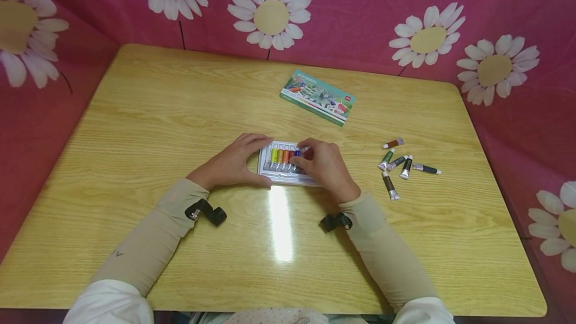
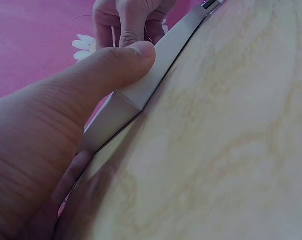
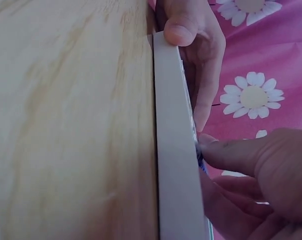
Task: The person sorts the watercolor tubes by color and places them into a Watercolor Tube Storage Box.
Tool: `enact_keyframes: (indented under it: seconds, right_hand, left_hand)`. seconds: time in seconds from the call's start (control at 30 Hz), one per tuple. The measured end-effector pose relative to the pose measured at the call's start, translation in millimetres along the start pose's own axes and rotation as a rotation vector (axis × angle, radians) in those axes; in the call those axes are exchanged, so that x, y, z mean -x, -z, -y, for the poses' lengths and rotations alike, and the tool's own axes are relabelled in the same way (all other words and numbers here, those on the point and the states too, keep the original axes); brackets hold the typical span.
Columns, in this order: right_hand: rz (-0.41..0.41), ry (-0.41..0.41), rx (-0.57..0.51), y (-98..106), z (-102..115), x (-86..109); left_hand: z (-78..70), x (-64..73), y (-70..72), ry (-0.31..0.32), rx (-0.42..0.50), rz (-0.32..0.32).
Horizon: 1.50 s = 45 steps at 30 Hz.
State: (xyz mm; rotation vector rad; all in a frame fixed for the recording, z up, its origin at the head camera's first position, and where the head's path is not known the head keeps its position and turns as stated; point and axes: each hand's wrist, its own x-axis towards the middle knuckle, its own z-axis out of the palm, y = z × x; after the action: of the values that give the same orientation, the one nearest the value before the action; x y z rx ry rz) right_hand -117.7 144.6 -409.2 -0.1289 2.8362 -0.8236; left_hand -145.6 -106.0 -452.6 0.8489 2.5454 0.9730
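A white tray (image 1: 278, 178) of small paint tubes lies on the table in front of me. Its row runs from white through yellow (image 1: 274, 155) and orange to red. My left hand (image 1: 234, 164) grips the tray's left end, thumb on the near side and fingers toward the far side. In the left wrist view that thumb presses the pale side wall (image 2: 165, 57). At the right of the row, my right hand (image 1: 330, 166) pinches a blue paint tube (image 1: 297, 154) between thumb and fingers. The right wrist view shows this tube only as a dark blue sliver, largely hidden.
Several loose paint tubes, among them a brown one (image 1: 393, 143), a green one (image 1: 386, 159) and a black one (image 1: 406, 167), lie right of the tray. Behind it rests a teal printed box (image 1: 317, 96). A pink flowered cloth (image 1: 351, 19) surrounds the wooden table (image 1: 180, 99).
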Motion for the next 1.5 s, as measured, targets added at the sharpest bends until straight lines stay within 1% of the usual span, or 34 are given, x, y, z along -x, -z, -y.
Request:
enact_keyframes:
  seconds: [0.1,0.23,0.3,0.5,0.77,0.97,1.03,1.1,1.2,1.27,1.33,1.43,1.5]
  right_hand:
    - [-0.011,0.015,0.012,-0.8,0.6,0.8]
    - [-0.051,0.061,0.032,-2.8,0.8,1.5]
    - [-0.062,0.071,0.04,-3.7,0.9,1.8]
    - [-0.068,0.075,0.048,-4.9,0.0,1.3]
    - [-0.055,0.068,0.022,-4.3,-2.5,-0.5]
    - [-0.069,0.086,0.027,-4.5,-3.8,-1.6]
    - [-0.063,0.08,0.029,-3.9,-3.6,-1.3]
    - [-0.038,0.063,0.017,-2.0,-2.9,-0.4]
    - [0.02,0.028,-0.035,2.0,-3.0,0.6]
    - [0.041,0.021,-0.064,3.5,-3.2,0.5]
    - [0.038,0.031,-0.068,3.2,-3.7,-0.4]
    - [0.008,0.049,-0.035,1.3,-3.0,-1.7]
    - [0.005,0.05,-0.025,0.8,-2.9,-2.3]
  left_hand:
    - [0.1,0.0,0.0,0.002,-0.003,0.002]
    - [0.3,-0.3,0.1,-0.001,-0.01,-0.001]
    - [0.2,-0.3,0.3,-0.003,-0.011,-0.002]
    - [-0.6,0.3,1.1,-0.003,-0.012,0.001]
    - [-1.7,0.8,1.2,0.002,-0.012,0.003]
    - [-1.2,1.3,0.5,0.003,-0.004,-0.001]
    - [-0.9,1.4,0.0,0.003,-0.003,-0.001]
    - [-0.6,1.1,-0.6,0.003,-0.003,-0.002]
    - [-0.5,0.5,-1.2,0.003,-0.004,-0.002]
    - [0.0,0.0,-1.6,0.001,-0.005,-0.003]
    - [0.3,-0.1,-1.4,0.0,-0.007,-0.005]
    - [0.8,-0.2,-1.1,-0.001,-0.009,-0.008]
    - [0.9,-0.2,-0.9,0.0,-0.009,-0.009]
